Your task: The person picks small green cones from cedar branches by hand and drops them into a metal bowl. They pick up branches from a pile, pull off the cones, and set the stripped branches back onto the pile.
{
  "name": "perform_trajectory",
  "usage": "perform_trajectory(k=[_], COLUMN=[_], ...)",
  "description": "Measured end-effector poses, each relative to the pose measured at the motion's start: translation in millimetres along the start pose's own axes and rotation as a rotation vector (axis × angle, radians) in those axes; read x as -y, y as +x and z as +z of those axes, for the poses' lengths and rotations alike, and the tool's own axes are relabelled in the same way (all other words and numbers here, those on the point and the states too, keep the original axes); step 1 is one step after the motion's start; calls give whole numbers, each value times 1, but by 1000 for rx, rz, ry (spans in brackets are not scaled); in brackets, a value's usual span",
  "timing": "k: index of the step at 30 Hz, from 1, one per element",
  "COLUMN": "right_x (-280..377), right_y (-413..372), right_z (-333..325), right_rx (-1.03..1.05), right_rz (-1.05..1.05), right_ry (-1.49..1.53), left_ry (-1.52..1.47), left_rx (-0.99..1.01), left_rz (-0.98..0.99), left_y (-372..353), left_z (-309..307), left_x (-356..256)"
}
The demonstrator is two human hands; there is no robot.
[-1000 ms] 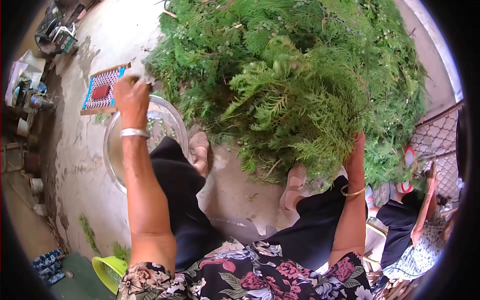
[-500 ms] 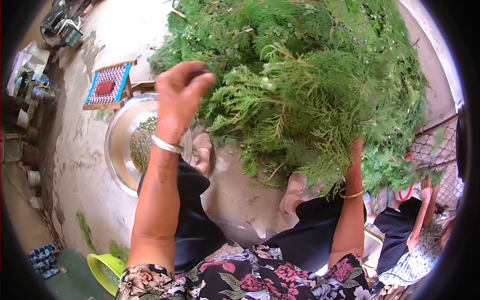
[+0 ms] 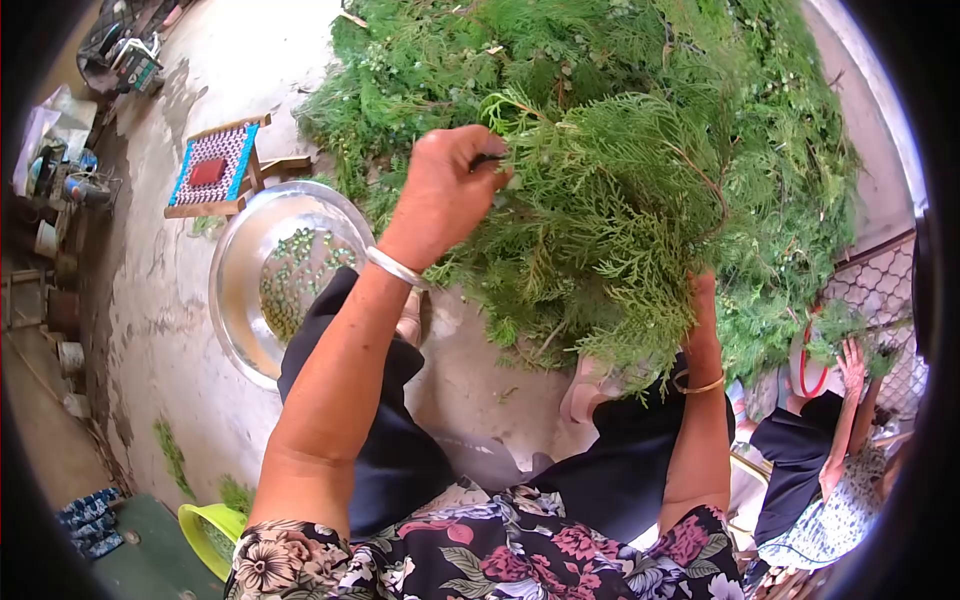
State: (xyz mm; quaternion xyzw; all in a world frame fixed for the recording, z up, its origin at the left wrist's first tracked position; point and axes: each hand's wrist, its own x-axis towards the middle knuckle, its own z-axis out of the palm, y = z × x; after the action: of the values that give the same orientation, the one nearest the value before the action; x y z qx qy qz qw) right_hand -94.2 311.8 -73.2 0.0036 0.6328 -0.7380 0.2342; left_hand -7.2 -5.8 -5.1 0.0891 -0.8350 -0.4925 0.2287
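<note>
- The view looks down from a person's head onto their own two arms, a floral top and dark trousers, seated over a concrete floor (image 3: 160,320).
- The left hand (image 3: 445,195) is raised in the centre of the view, wearing a silver bangle (image 3: 395,268) at the wrist.
- Its fingers (image 3: 485,160) are closed in a tight pinch on a small sprig at the near edge of a leafy green branch (image 3: 610,220).
- The branch is a dense, feathery spray held up in front of the person, above their knees, between the two hands.
- The right hand (image 3: 700,295) reaches up under the lower right side of the branch, with a gold bangle (image 3: 700,385) on the wrist.
- Its fingers are buried in the foliage, so how they are closed cannot be told.
- Behind the branch, a large heap of cut greenery (image 3: 600,50) covers the floor and fills the top of the view.
- A wide metal basin (image 3: 235,300) sits on the floor just left of the left arm, beside the person's left knee.
- A scatter of small green pieces (image 3: 290,275) lies inside the basin.
- A small stool with a woven red, white and blue seat (image 3: 215,170) stands just beyond the basin.
- A yellow-green plastic bowl (image 3: 205,530) lies at the lower left.
- At the lower right edge, another person's hand (image 3: 850,360) is lifted beside some greenery.
</note>
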Motion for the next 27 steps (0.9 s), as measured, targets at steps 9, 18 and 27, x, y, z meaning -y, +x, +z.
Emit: perform_trajectory(k=[9, 18, 27], right_x=[6, 25, 36], right_y=[-4, -9, -17], right_z=[21, 40, 52], right_rx=[-170, -85, -127], right_rz=[-48, -9, 18], right_ry=[4, 15, 41], left_ry=[-562, -785, 186], left_rx=[285, 269, 92], left_rz=[-329, -489, -139], left_y=[-3, -6, -3], left_z=[-3, 7, -8], left_x=[-10, -11, 29])
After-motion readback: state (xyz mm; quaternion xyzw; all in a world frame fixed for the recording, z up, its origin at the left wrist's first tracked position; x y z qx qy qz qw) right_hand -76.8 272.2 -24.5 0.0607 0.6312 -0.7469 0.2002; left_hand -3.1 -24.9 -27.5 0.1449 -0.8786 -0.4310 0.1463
